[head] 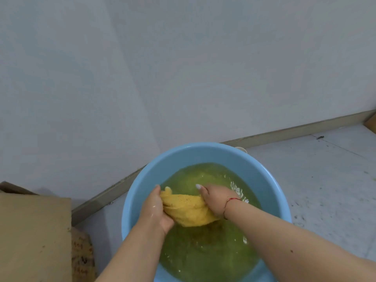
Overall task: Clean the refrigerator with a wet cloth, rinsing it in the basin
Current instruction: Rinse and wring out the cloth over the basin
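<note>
- Blue basin sits on the floor near the wall; it holds yellow-green water
- Yellow cloth is bunched between both hands, just above the water
- Left hand grips the cloth's left end, fingers curled round it
- Right hand clasps the right end, thumb extended; a red string circles its wrist
- Cardboard box stands at near left

A cardboard box sits left on the speckled floor by the wall
</note>
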`<action>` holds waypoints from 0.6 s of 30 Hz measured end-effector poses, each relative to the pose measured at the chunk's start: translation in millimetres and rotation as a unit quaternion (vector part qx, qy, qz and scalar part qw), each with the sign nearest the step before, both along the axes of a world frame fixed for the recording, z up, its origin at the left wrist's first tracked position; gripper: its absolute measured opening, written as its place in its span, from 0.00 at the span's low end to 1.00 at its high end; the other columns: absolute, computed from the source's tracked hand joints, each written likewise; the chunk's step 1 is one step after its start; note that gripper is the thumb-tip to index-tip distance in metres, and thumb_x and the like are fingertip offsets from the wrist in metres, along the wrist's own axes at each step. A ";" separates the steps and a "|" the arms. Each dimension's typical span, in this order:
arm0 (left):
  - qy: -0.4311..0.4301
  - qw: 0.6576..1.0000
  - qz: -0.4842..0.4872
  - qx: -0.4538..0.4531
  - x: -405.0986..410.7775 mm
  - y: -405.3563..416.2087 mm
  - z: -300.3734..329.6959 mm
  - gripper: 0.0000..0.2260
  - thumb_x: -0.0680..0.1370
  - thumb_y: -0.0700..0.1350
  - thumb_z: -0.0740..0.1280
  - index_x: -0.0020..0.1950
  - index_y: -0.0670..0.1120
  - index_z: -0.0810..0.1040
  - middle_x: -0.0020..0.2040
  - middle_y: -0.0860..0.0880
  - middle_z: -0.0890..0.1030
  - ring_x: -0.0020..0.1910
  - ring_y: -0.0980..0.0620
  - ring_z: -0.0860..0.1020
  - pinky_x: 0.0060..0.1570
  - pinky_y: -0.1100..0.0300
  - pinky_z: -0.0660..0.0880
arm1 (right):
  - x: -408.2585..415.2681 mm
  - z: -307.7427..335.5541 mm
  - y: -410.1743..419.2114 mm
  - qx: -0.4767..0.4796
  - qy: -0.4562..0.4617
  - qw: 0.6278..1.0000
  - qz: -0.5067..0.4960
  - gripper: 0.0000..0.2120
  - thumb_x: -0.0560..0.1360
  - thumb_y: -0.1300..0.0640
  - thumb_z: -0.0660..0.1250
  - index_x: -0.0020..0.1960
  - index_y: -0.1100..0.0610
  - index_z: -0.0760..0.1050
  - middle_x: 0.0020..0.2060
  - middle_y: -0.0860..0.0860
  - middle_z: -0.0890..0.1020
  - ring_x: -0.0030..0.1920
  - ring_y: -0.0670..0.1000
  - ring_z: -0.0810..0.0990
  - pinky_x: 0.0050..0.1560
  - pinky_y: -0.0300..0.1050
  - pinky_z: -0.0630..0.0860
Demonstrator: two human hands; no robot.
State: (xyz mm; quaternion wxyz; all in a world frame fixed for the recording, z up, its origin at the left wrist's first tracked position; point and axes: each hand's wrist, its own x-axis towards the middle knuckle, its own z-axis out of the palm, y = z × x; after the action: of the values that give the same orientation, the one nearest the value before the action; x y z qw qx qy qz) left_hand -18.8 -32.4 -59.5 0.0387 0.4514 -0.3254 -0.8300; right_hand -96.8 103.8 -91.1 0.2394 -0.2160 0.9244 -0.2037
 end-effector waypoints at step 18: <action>0.150 0.805 -0.377 -0.432 7.2 6.0 -3.4 0.13 0.69 0.45 0.77 0.51 0.50 0.79 0.42 0.56 0.83 0.40 0.59 0.80 0.42 0.66 0.75 | -13.9 122.3 11.6 -0.147 0.043 0.973 0.174 0.14 0.67 0.65 0.67 0.50 0.52 0.76 0.38 0.49 0.80 0.37 0.49 0.78 0.37 0.44 0.77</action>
State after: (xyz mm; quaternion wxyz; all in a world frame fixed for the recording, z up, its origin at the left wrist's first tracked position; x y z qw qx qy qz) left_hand -11.5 -26.4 -63.0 -0.0384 0.0994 -0.7849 -0.6104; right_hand -110.7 115.4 31.3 0.1965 -0.4152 0.8419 -0.2831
